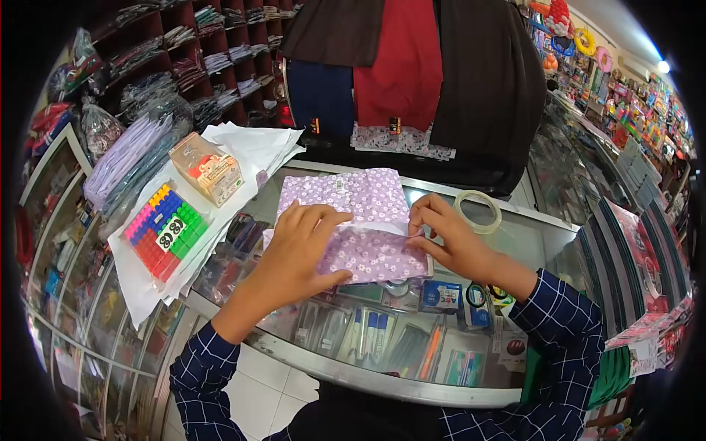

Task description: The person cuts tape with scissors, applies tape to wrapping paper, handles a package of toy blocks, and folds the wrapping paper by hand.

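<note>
1. head view, edges: the metal front edge of the glass counter (448, 395) curves across the lower middle of the frame; the purple flower-print wrapping paper (357, 192) lies back from it, in the centre, with a pale strip across its middle.
2. head view, room: a strip of glass shows between paper and front edge, and more glass lies right of centre, beyond the right wrist.
3. head view, left hand (298, 239): fingers spread, thumb well apart from them, resting on the paper's left part without gripping.
4. head view, right hand (454, 237): thumb and forefinger closed together, pinching the paper at its right side.
5. head view, in the way: a tape roll (498, 220) lies flat just beyond the right hand; white paper sheets (136, 290) fill the left of the counter, bearing a pack of coloured blocks (163, 231) and a small box (207, 170). dark, navy and red garments (401, 66) drape at top centre; striped stacked goods (625, 257) stand at right.
6. head view, counts: two hands, one tape roll, one block pack, one small box, one red garment, one navy garment (321, 92).
</note>
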Motion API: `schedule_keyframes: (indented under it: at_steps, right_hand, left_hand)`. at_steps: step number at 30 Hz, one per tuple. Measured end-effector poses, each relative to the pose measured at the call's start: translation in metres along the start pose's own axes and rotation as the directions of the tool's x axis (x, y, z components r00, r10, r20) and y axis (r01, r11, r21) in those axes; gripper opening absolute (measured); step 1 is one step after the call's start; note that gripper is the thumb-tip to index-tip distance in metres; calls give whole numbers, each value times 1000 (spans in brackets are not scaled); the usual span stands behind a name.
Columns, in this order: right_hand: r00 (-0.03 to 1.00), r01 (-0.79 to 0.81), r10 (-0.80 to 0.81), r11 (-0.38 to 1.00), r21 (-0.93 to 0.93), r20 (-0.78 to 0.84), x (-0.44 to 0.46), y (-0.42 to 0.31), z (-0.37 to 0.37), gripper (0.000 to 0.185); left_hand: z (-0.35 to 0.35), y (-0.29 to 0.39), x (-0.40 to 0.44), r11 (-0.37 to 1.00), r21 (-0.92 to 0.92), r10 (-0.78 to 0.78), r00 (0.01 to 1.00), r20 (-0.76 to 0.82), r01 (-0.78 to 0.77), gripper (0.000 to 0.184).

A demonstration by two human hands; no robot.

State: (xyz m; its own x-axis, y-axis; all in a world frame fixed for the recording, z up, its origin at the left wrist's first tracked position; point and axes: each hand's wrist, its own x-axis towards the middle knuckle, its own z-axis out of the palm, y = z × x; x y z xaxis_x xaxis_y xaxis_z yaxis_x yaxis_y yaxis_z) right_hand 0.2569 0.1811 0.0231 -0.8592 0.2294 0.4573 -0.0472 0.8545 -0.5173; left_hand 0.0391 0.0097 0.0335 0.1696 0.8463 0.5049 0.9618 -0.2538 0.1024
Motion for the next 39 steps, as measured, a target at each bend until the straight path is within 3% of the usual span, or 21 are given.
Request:
schedule_keyframes:
  at_steps: [3,5,6,10,13,14,17,18,21,22,25,26,29,30,33,34,37,38,39]
  right_hand:
    - [982,168,-173,983,72,72,-3,-3,-10,13]
    - [976,106,-142,973,205,167,-4,-7,-15,12]
    - [972,90,-138,966,242,188,-6,-9,-17,11]
    - [972,8,-93,929,369,214,-16,-3,-12,23]
    - [988,-70,-1,884,461,153,-28,-5,1,38]
    - [992,-96,41,865,493,122,-33,-6,6,43]
    - [956,-236,122,860,452,267,-41,-8,13,51]
    - [927,-270,127,880,391,353,-42,-10,11,62]
    - [939,-136,28,945,297,342,-46,-10,15,70]
    - [919,-156,34,947,282,393,-44,-10,13,78]
    - [848,-284,175,947,150,500,-41,-25,4,84]
    - [895,-174,77,967,184,440,-44,-20,9,90]
    - [941,-36,-18,988,153,338,-47,-12,23,92]
    - [925,-92,34,986,137,379,-46,-15,21,94]
    - [940,-49,22,996,71,342,-46,-16,24,95]
    - [945,-61,33,995,76,326,-46,-16,26,95]
    - [959,-93,64,991,94,277,-46,-15,28,97]
    - [957,-108,78,990,92,281,-45,-16,27,97]
    - [961,-107,80,990,87,263,-45,-16,28,97]
  left_hand:
    - [-5,15,2,994,102,37,999,-5,-36,51]
    - [-9,24,1,990,137,41,999,30,-45,40]
    - [-14,32,2,988,136,77,997,-1,-76,25]
    - [-18,45,-1,997,-54,57,981,185,-48,19]
    - [-15,52,-1,994,-108,40,954,296,-9,21]
    - [-19,56,3,989,-113,-38,908,418,93,25]
    - [-13,57,4,958,-159,-157,902,403,238,32]
    - [-8,53,4,945,-245,-122,928,353,217,37]
    - [-12,46,20,939,-182,-115,763,636,293,42]
    - [-17,46,28,928,-147,-117,641,759,343,49]
    - [-14,47,27,965,-230,59,742,667,130,56]
    - [-14,48,35,957,-209,40,619,784,202,63]
    - [8,37,32,891,-453,345,665,663,-10,68]
    - [6,39,40,883,-467,350,597,722,46,69]
    - [13,36,47,854,-508,358,585,728,110,58]
    - [20,38,40,766,-637,371,750,548,86,45]
    - [11,50,42,541,-574,39,664,746,614,31]
    - [13,51,40,508,-590,-30,697,716,628,22]
    - [17,49,35,439,-613,-66,704,707,656,25]
